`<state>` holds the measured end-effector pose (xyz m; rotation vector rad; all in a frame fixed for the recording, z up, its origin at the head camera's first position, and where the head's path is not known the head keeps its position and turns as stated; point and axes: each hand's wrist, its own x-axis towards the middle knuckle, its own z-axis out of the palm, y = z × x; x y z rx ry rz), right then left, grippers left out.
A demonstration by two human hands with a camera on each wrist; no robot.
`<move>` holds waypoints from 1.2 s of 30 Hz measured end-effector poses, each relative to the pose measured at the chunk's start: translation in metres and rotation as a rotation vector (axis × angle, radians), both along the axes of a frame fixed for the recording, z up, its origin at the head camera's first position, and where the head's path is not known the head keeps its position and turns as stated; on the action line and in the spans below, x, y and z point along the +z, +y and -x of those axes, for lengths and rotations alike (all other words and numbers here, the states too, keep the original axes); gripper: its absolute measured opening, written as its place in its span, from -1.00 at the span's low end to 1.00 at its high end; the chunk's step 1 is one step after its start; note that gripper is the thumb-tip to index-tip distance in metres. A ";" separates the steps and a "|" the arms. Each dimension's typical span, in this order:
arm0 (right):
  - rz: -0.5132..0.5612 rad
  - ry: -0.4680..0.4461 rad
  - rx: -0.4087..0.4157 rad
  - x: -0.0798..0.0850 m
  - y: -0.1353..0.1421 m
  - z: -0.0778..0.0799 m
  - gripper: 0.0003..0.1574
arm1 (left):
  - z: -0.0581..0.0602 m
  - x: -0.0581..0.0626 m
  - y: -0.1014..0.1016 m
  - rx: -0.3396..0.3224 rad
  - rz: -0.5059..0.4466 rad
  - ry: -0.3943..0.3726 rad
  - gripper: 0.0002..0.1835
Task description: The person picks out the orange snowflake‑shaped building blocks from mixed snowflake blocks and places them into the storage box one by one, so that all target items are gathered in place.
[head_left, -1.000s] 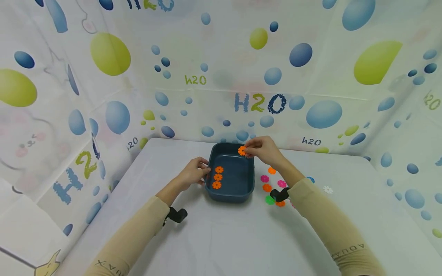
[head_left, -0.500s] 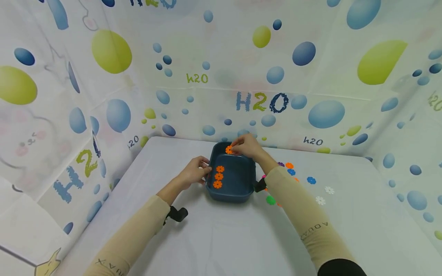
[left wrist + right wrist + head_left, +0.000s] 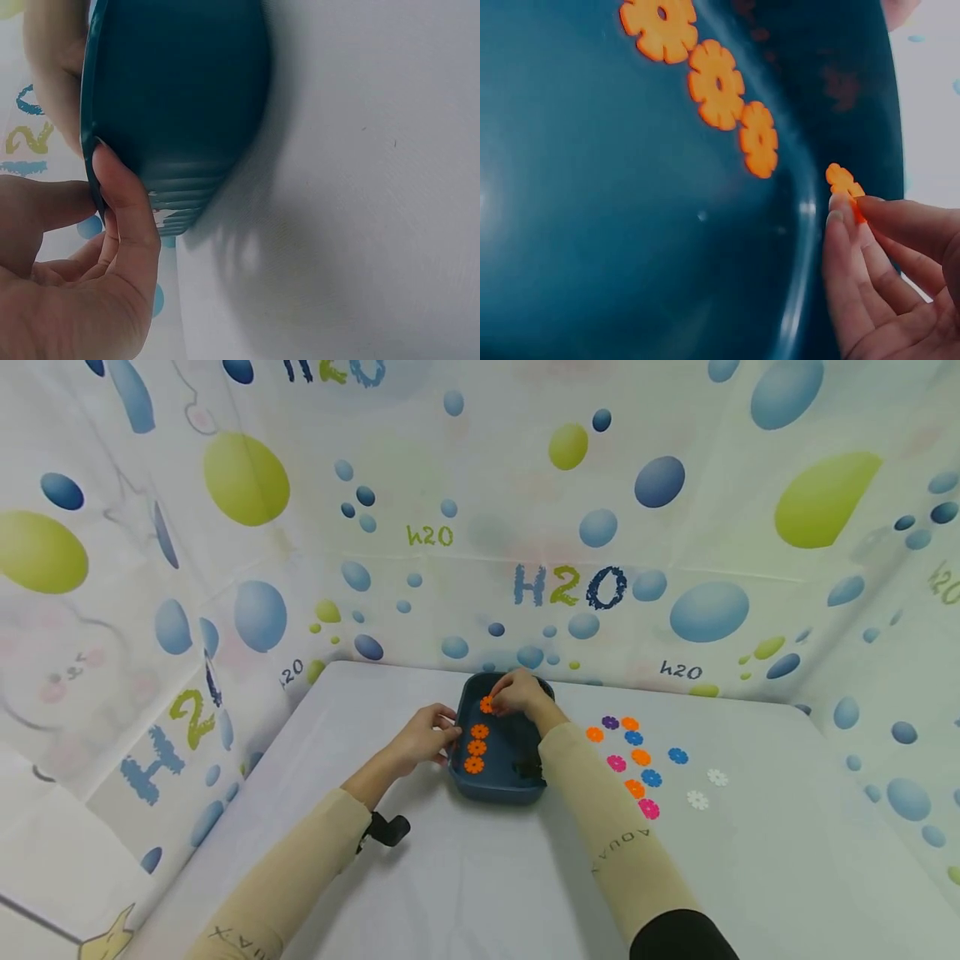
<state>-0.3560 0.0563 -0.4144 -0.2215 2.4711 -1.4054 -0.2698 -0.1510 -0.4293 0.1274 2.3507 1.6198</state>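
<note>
A dark blue rectangular tub (image 3: 498, 795) stands on the table. My left hand (image 3: 420, 740) pinches its left rim between thumb and fingers; the left wrist view shows the fingers over the tub wall (image 3: 180, 82). Inside, along the left side, several flower-shaped orange discs lie in a row, the middle one (image 3: 477, 747) touching its neighbours in the right wrist view. Over the tub's far left part, my right hand (image 3: 521, 693) pinches another orange notched disc (image 3: 841, 178) by its edge. This disc is tilted and apart from the row, near the tub's wall.
Right of the tub, loose notched discs are scattered on the white table (image 3: 765, 860): orange (image 3: 641, 757), blue (image 3: 678, 756), pink (image 3: 648, 809), purple (image 3: 611, 722) and white (image 3: 697, 799). My right sleeve (image 3: 607, 835) may cover more. A patterned sheet (image 3: 480, 485) hangs behind the table.
My right hand has moved left over the tub from its far right corner, then nearer to the row, carrying the orange disc. The left hand has kept its hold on the rim.
</note>
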 end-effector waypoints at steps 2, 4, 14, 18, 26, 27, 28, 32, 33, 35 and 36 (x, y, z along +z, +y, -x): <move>-0.017 -0.021 -0.017 -0.004 -0.003 0.001 -0.73 | 0.000 0.000 0.000 -0.002 -0.002 0.002 -0.64; -0.027 -0.045 -0.041 -0.008 -0.006 0.002 -0.73 | 0.000 0.001 0.000 0.001 -0.004 0.001 -0.64; -0.085 -0.074 -0.016 -0.016 -0.008 0.000 -0.78 | -0.001 0.002 0.003 -0.007 -0.004 -0.008 -0.62; -0.100 -0.066 0.007 -0.016 -0.010 0.000 -0.80 | 0.001 0.000 0.001 -0.013 -0.004 0.002 -0.64; -0.125 -0.053 0.047 -0.017 -0.009 -0.002 -0.78 | -0.001 0.002 0.002 0.001 -0.001 -0.015 -0.64; -0.128 -0.052 0.049 -0.017 -0.008 -0.002 -0.79 | -0.001 0.002 0.003 0.001 -0.002 -0.016 -0.64; -0.130 -0.051 0.050 -0.017 -0.007 -0.003 -0.80 | -0.001 0.003 0.003 0.002 -0.004 -0.017 -0.65; -0.181 -0.024 0.069 -0.012 -0.004 -0.004 -0.84 | -0.001 0.001 0.002 -0.003 -0.001 -0.009 -0.65; -0.195 -0.015 0.076 -0.010 -0.003 -0.004 -0.85 | -0.001 0.000 0.002 -0.006 0.000 -0.007 -0.65; -0.217 0.007 0.099 -0.005 -0.002 -0.004 -0.85 | 0.000 0.000 0.000 -0.009 -0.001 -0.001 -0.65; -0.220 0.017 0.112 -0.002 -0.001 -0.004 -0.84 | 0.001 0.001 -0.001 -0.006 -0.004 0.000 -0.65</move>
